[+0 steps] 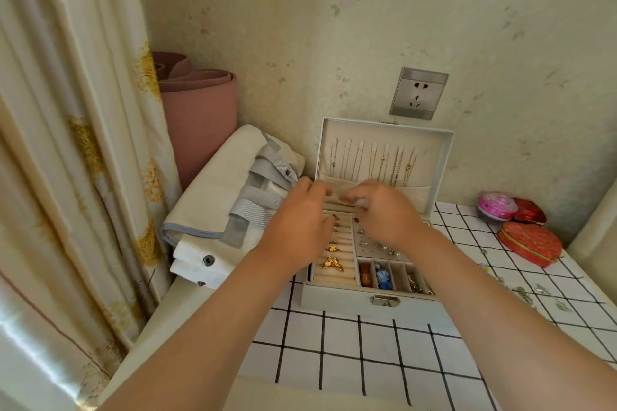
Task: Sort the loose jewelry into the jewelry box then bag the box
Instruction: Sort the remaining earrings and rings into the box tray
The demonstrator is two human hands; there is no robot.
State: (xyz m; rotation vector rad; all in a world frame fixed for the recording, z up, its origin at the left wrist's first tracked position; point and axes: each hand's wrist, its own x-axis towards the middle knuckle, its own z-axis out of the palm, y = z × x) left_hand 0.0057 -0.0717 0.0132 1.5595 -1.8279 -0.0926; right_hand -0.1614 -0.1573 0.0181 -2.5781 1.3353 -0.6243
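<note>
A person's left hand [300, 223] and right hand [387, 213] meet over the far end of the ring rolls [342, 240] in an open jewelry box [347, 299]. The box sits on a checked cloth [367, 350] against the far wall. Both hands' fingers are curled with the tips close together. Whether they pinch a small piece cannot be told, as nothing shows between them.

The sorting looks well along. Chains [377, 160] hang in the raised lid [444, 157], and a gold butterfly [333, 264] and other rings sit in the rolls. Earrings [377, 245] dot the pad on the right, and the near compartments [397, 277] hold small pieces.

It is not finished. A scatter of loose jewelry [531, 294] lies on the cloth near the right edge, well apart from the box. The white bag [217, 197] lies folded just left of the box, unused. Closing the lid and bagging the box are both to come.
</note>
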